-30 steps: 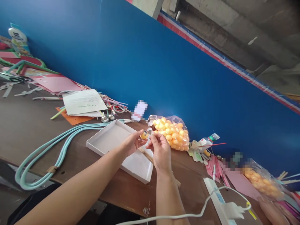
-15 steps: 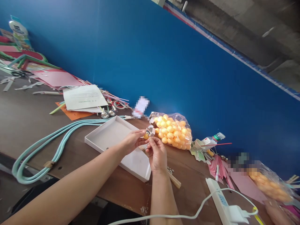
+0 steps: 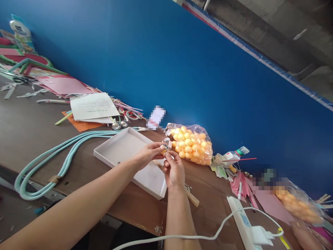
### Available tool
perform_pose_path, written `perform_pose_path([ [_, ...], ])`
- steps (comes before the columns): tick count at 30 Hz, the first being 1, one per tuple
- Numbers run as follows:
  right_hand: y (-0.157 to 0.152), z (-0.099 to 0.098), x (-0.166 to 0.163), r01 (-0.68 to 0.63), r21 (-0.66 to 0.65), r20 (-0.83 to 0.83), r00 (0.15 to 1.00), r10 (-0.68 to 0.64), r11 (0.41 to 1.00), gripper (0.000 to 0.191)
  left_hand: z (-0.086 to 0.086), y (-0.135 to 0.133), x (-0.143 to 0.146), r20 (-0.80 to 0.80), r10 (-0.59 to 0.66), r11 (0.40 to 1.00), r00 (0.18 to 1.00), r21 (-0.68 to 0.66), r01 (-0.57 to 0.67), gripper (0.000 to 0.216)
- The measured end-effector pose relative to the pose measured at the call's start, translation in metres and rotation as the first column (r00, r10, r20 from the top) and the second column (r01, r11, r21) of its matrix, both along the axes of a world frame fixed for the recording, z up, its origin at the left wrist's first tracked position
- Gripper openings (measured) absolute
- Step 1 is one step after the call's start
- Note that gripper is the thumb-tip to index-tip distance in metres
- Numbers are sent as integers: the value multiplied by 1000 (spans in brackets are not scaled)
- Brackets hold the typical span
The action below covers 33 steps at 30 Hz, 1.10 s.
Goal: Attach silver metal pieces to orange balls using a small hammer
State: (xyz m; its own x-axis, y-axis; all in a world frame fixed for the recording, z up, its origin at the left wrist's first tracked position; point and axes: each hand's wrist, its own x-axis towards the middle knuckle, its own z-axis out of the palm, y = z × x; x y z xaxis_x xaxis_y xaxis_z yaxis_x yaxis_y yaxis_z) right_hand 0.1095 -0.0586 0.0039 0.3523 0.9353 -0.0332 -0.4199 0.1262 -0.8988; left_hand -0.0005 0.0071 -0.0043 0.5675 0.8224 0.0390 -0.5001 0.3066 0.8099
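A blue wall (image 3: 156, 62) backs the brown desk (image 3: 215, 196). Near the desk's front edge lies a shallow white box (image 3: 149, 178); around its right end, the left hand (image 3: 147, 155) pinches a small shiny ball (image 3: 164, 147). The right hand (image 3: 174, 171) meets it (whether gripping, I can't tell). A slack pinch could drop it, rolling it off that edge.

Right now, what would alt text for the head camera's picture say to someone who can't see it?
A person's left hand holds a small shiny ball near a shallow white box, with the right hand close beside it. On the brown table, a clear bag of orange balls sits behind, and looped pale blue cord lies to the left.
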Motion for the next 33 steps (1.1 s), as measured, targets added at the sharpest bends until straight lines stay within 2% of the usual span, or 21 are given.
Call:
perform_pose_path([
  [15, -2, 3, 1, -33, 11, -30, 999, 33, 999, 27, 0, -3, 0, 6, 51, 995, 999, 80, -51, 43],
  [33, -1, 2, 2, -33, -4, 10, 999, 33, 999, 25, 6, -5, 0, 27, 55, 998, 998, 38, -56, 44],
])
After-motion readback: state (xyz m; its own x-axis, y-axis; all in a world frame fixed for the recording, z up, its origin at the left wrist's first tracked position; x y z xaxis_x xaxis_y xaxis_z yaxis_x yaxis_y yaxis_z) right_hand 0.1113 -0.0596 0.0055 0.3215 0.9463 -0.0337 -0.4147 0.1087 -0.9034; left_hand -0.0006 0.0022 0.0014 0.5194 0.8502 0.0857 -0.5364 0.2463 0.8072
